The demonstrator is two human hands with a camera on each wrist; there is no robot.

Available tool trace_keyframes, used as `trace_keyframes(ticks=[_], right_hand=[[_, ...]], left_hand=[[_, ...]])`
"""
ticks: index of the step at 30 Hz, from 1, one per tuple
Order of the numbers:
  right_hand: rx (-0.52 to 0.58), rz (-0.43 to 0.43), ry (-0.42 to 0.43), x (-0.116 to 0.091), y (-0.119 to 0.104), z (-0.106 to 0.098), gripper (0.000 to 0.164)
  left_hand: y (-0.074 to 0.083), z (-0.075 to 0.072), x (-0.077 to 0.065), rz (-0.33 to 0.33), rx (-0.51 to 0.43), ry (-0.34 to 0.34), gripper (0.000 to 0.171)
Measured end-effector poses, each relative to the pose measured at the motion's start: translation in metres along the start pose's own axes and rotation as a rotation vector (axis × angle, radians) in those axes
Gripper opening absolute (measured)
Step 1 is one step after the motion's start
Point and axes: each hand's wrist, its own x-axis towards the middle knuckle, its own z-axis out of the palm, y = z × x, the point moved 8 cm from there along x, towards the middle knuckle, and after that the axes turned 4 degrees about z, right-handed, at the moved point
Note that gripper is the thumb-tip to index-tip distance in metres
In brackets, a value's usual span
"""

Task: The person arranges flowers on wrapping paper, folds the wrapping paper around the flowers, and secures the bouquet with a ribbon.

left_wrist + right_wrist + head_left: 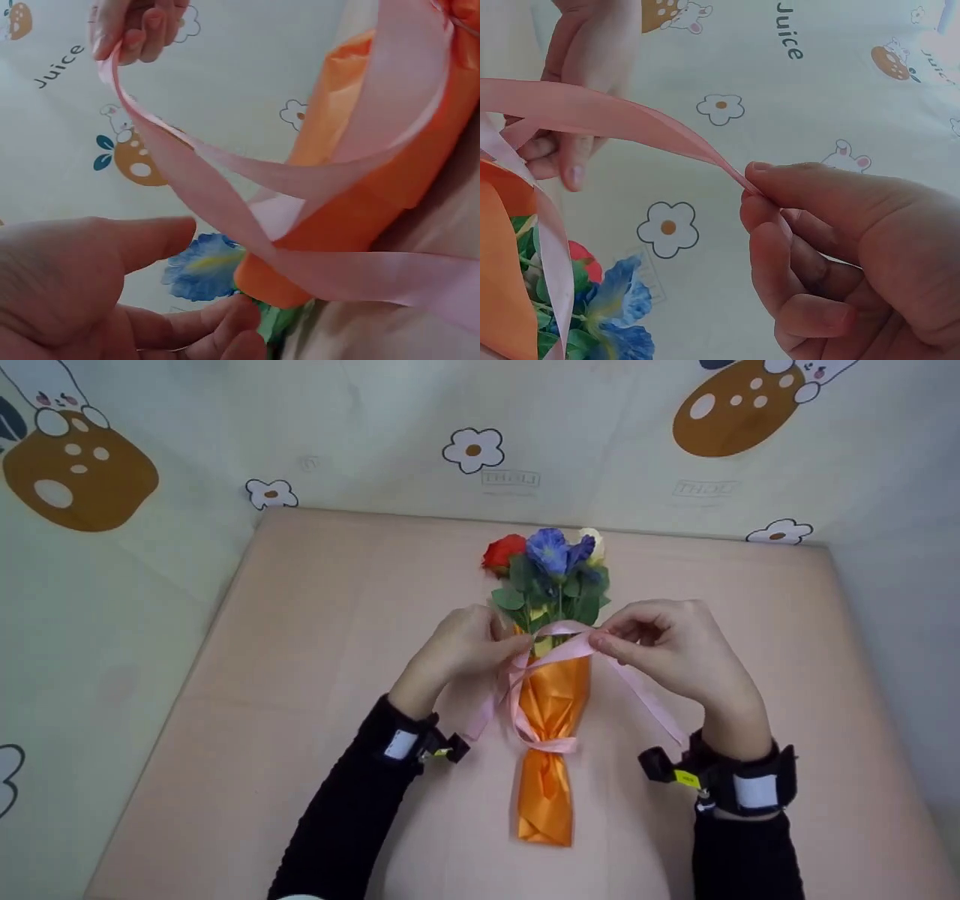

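Observation:
A bouquet in a shiny orange wrapper [556, 697] lies in the middle of the table. Its flowers point away from me: a red flower [502, 553], blue flowers [548, 552] and a cream one [594, 547] above green leaves [586, 604]. Pink ribbon [217, 199] circles the wrapper's narrow waist and loops up over it. Between thumb and forefinger, my right hand [832, 247] pinches the ribbon loop and stretches it out. At the bouquet's left, my left hand [90, 292] is beside the ribbon, thumb and fingers apart with nothing between them.
Pale pink cloth covers the table [337, 600]. Behind it hangs a light backdrop [375, 427] printed with fruit, flowers and rabbits. Loose ribbon tails [649, 705] trail to both sides of the bouquet. Dark straps with small cameras [656, 763] sit on both wrists.

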Motion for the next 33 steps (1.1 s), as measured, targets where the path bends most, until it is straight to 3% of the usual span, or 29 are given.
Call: trace_keyframes(ticks=[2,5,8,11,14,20,22,26,30,33], right_hand=[[0.004,0.000,-0.006,0.000,0.000,0.000,0.007],[0.010,-0.001,-0.021,-0.002,0.001,0.000,0.007],[0.005,0.006,-0.037,-0.002,0.002,0.000,0.007],[-0.008,0.018,-0.038,-0.001,0.004,-0.001,0.008],[-0.020,0.020,-0.029,-0.001,0.005,-0.002,0.008],[-0.036,0.005,-0.013,-0.001,0.007,-0.005,0.007],[-0.039,0.005,-0.007,-0.001,0.008,-0.006,0.008],[-0.037,0.016,0.004,-0.001,0.011,-0.008,0.010],[-0.039,0.027,0.008,-0.001,0.012,-0.009,0.011],[-0.037,0.031,0.001,0.000,0.013,-0.009,0.012]], left_hand=[[-0.002,0.010,0.003,0.006,0.026,-0.054,0.046],[-0.001,0.015,0.005,0.020,0.063,-0.079,0.037],[0.002,0.011,0.004,0.037,0.101,-0.066,0.032],[0.002,0.001,0.000,0.033,0.051,-0.053,0.031],[0.004,-0.007,-0.002,0.065,-0.206,-0.087,0.026],[0.019,-0.020,-0.008,0.184,-1.061,-0.227,0.023],[0.020,-0.030,-0.009,0.182,-1.255,-0.188,0.022],[0.007,-0.058,-0.014,0.142,-1.477,-0.017,0.026],[-0.021,-0.096,-0.024,0.113,-1.582,0.189,0.033],[-0.044,-0.123,-0.032,0.107,-1.530,0.375,0.031]])
